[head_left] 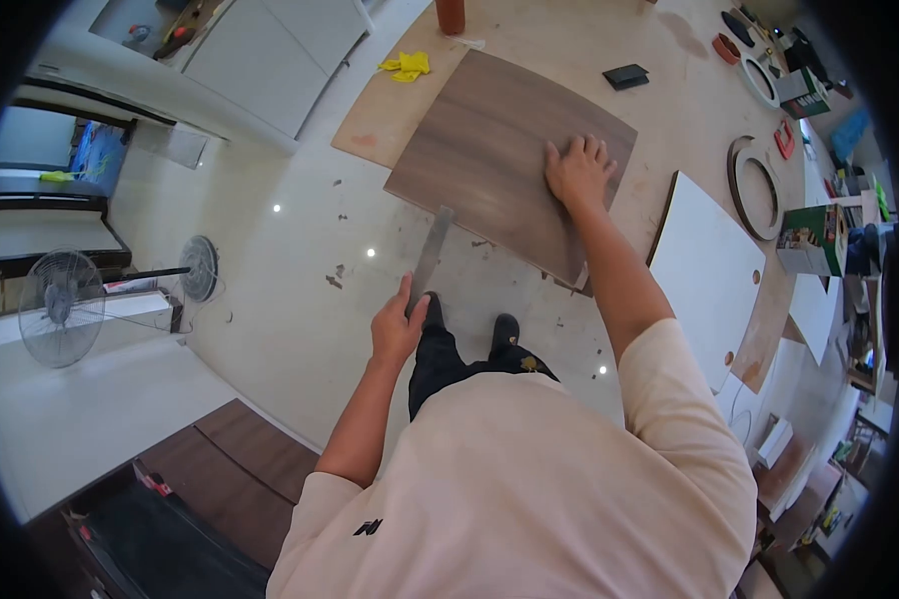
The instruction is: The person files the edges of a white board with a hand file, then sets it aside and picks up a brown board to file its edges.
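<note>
A brown wood-grain board (pixel 499 140) lies on the workbench, its near edge overhanging the floor. My left hand (pixel 398 324) is wrapped around one end of a long, flat grey file (pixel 432 250). The file's far end meets the board's near edge close to its left corner. On the right part of the board, my right hand (pixel 581 175) rests flat with its fingers spread.
A yellow cloth (pixel 406 67), an orange-brown container (pixel 450 16) and a black flat object (pixel 625 77) are on the bench (pixel 370 125). To the right are a white panel (pixel 707 270) and a roll of edging strip (pixel 756 190). Scraps litter the floor; fans (pixel 61 307) stand left.
</note>
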